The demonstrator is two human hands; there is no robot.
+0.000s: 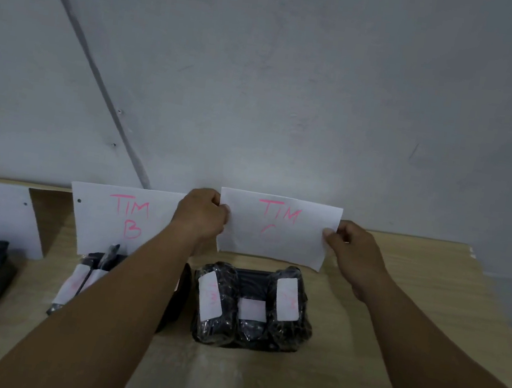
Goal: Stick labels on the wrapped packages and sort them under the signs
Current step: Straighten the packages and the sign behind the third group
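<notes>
Squarely behind the wrapped packages (251, 308), the TIM C sign (277, 233) sits level. Fingers of the left hand (200, 217) and right hand (355, 252) pinch its short edges.

From my seat I see a plain grey wall (296, 84) filling most of the view. A thin grey conduit (99, 79) runs slantwise down it from the upper left to the table's back edge, with two small dark fixings (119, 111) just beside it. Below is a light wooden tabletop (396, 312). A dark scuff (413, 151) marks the wall at right.
</notes>
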